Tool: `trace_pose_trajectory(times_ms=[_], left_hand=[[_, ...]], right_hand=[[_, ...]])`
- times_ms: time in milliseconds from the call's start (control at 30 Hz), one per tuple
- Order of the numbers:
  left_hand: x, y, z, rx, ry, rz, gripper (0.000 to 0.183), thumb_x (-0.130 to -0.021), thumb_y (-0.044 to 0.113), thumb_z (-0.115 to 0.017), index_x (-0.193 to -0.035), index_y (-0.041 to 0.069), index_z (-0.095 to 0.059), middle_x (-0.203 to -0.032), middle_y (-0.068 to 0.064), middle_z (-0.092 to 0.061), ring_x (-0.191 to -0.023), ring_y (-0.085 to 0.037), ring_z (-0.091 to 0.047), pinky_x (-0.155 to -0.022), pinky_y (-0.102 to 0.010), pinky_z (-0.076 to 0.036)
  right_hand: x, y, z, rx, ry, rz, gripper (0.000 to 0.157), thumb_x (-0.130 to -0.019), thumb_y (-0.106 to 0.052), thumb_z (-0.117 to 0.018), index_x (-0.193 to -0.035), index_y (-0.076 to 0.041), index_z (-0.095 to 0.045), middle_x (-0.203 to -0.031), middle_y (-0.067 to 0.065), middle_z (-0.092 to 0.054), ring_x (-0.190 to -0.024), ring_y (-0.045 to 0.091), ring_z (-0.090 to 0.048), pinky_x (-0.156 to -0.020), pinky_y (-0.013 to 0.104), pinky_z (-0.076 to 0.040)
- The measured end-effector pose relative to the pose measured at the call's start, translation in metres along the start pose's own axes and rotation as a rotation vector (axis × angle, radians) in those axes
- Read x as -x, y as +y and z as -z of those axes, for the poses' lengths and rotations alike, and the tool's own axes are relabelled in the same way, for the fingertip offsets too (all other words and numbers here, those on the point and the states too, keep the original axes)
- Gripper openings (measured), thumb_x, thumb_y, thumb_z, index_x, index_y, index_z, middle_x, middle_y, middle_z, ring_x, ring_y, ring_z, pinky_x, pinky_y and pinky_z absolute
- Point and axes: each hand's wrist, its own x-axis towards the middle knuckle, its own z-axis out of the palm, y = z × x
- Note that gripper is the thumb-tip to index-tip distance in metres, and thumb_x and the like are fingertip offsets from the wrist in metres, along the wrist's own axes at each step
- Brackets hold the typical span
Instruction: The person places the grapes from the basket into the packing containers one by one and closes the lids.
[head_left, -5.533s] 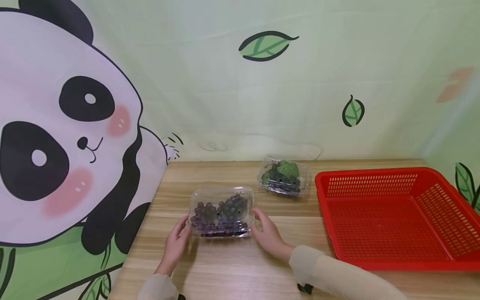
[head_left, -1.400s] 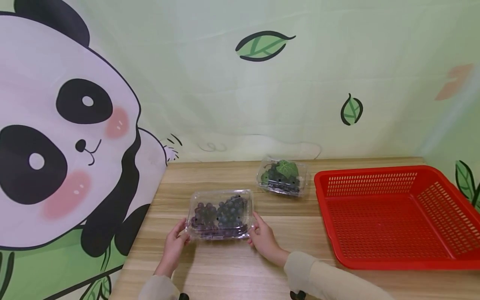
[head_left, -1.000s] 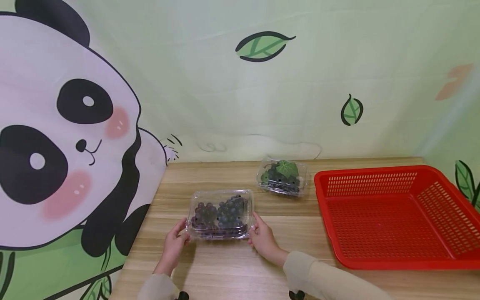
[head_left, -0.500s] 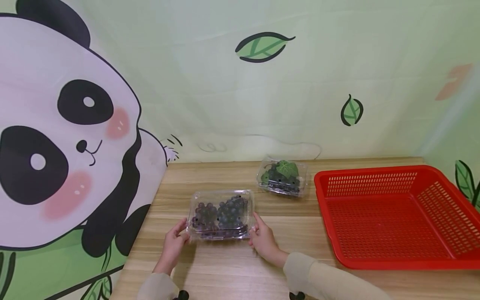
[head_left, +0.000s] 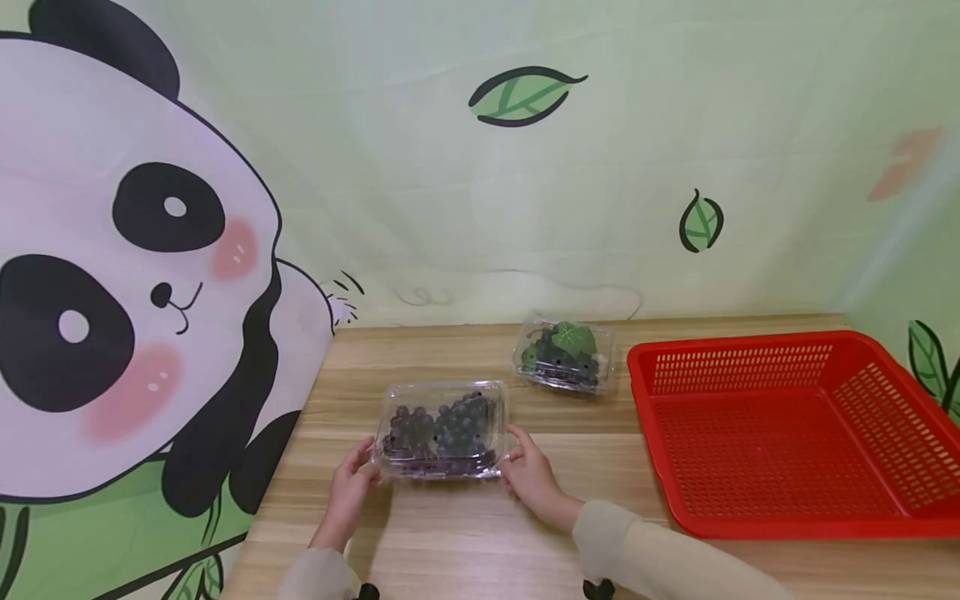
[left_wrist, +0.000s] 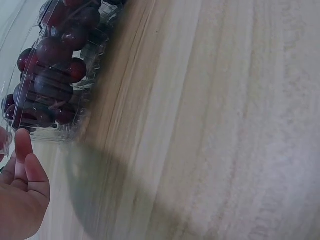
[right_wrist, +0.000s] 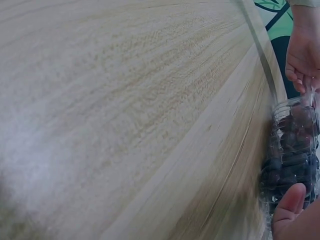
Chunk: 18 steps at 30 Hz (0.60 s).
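Observation:
A clear plastic clamshell box [head_left: 442, 457] of dark grapes [head_left: 465, 421] lies on the wooden table, its lid down. My left hand [head_left: 347, 496] holds its left end near the front corner, thumb and fingers at the rim. At the opposite end my right hand [head_left: 536, 482] grips the front right corner, index finger along the side. The left wrist view shows fingertips [left_wrist: 24, 145] right at the box corner, beside reddish-purple grapes [left_wrist: 55, 52]. In the right wrist view my right thumb [right_wrist: 291, 202] presses the near end; the other fingers are mostly hidden.
Behind and to the right stands a second clear box [head_left: 564, 357] with dark grapes and a green leaf. A large red perforated plastic basket [head_left: 780, 454] occupies the right side of the table [head_left: 465, 542]. A panda-printed cloth [head_left: 420, 167] hangs behind.
Since the oldest frame, both hands have slid toward the box's front corners, and the box looks slightly lower in view. Over the last second, the right index finger shifts a little; the box stays put.

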Motion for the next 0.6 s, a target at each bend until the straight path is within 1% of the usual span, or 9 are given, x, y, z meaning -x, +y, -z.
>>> trace_pose_trajectory(times_ms=[67, 133, 267, 333, 367, 433, 500, 567, 600], left_hand=[[-0.002, 0.000, 0.000, -0.010, 0.000, -0.001, 0.053, -0.082, -0.004, -0.038, -0.134, -0.001, -0.031, -0.128, -0.026, -0.041, -0.080, -0.012, -0.051, -0.074, -0.028, -0.046], [-0.003, 0.000, 0.000, -0.021, 0.001, 0.002, 0.052, -0.082, -0.004, -0.038, -0.134, 0.000, -0.032, -0.128, -0.026, -0.041, -0.079, -0.011, -0.051, -0.073, -0.029, -0.045], [-0.004, 0.002, 0.001, -0.035, 0.012, 0.001, 0.049, -0.083, -0.002, -0.038, -0.132, -0.002, -0.033, -0.125, -0.027, -0.042, -0.072, -0.007, -0.048, -0.064, -0.024, -0.043], [-0.005, 0.005, 0.002, -0.044, 0.028, -0.003, 0.047, -0.084, -0.001, -0.037, -0.131, -0.003, -0.035, -0.124, -0.027, -0.044, -0.073, -0.007, -0.049, -0.063, -0.023, -0.042], [-0.006, 0.006, 0.002, -0.051, 0.035, -0.007, 0.046, -0.085, 0.000, -0.037, -0.131, -0.004, -0.035, -0.123, -0.027, -0.044, -0.076, -0.010, -0.050, -0.064, -0.024, -0.042], [-0.008, 0.010, 0.004, -0.059, 0.042, -0.012, 0.045, -0.086, 0.003, -0.035, -0.130, -0.005, -0.036, -0.124, -0.027, -0.043, -0.087, -0.017, -0.051, -0.071, -0.028, -0.043], [-0.010, 0.015, 0.005, -0.060, 0.041, -0.017, 0.044, -0.087, 0.006, -0.035, -0.130, -0.005, -0.036, -0.127, -0.027, -0.042, -0.102, -0.026, -0.049, -0.083, -0.036, -0.041], [-0.012, 0.020, 0.007, -0.050, 0.035, -0.012, 0.043, -0.090, 0.010, -0.035, -0.130, -0.005, -0.035, -0.130, -0.026, -0.039, -0.114, -0.032, -0.042, -0.094, -0.043, -0.035], [-0.014, 0.023, 0.008, -0.039, 0.032, -0.012, 0.043, -0.090, 0.012, -0.036, -0.130, -0.005, -0.035, -0.132, -0.025, -0.038, -0.117, -0.034, -0.039, -0.098, -0.045, -0.031]], right_hand=[[0.001, -0.001, 0.002, 0.004, -0.011, 0.002, 0.061, -0.076, 0.005, -0.051, -0.134, -0.001, -0.030, -0.077, 0.007, -0.047, -0.054, 0.013, -0.047, -0.047, 0.029, -0.046], [0.003, -0.003, 0.005, 0.018, -0.020, 0.007, 0.062, -0.077, 0.003, -0.052, -0.134, 0.000, -0.030, -0.081, 0.011, -0.050, -0.058, 0.013, -0.049, -0.052, 0.031, -0.048], [0.006, -0.006, 0.011, 0.040, -0.021, -0.001, 0.063, -0.076, 0.000, -0.054, -0.134, 0.001, -0.030, -0.095, 0.022, -0.052, -0.069, 0.018, -0.052, -0.062, 0.036, -0.049], [0.008, -0.007, 0.014, 0.053, -0.014, -0.006, 0.061, -0.077, -0.002, -0.054, -0.133, 0.001, -0.031, -0.099, 0.023, -0.052, -0.072, 0.019, -0.052, -0.064, 0.036, -0.049], [0.008, -0.008, 0.016, 0.058, -0.011, -0.012, 0.061, -0.077, -0.003, -0.054, -0.133, 0.000, -0.032, -0.101, 0.024, -0.052, -0.074, 0.019, -0.052, -0.064, 0.035, -0.048], [0.008, -0.009, 0.019, 0.066, -0.006, -0.021, 0.058, -0.078, -0.005, -0.055, -0.132, 0.000, -0.034, -0.103, 0.023, -0.052, -0.075, 0.019, -0.052, -0.065, 0.033, -0.047], [0.009, -0.012, 0.021, 0.077, -0.001, -0.031, 0.056, -0.079, -0.008, -0.055, -0.131, -0.001, -0.036, -0.105, 0.022, -0.052, -0.075, 0.018, -0.052, -0.065, 0.032, -0.046], [0.009, -0.016, 0.024, 0.070, -0.004, -0.042, 0.054, -0.080, -0.010, -0.055, -0.130, -0.001, -0.037, -0.106, 0.022, -0.051, -0.077, 0.020, -0.053, -0.065, 0.033, -0.046], [0.009, -0.018, 0.025, 0.061, -0.006, -0.049, 0.053, -0.080, -0.010, -0.054, -0.129, -0.002, -0.037, -0.107, 0.022, -0.050, -0.077, 0.022, -0.053, -0.064, 0.034, -0.046]])
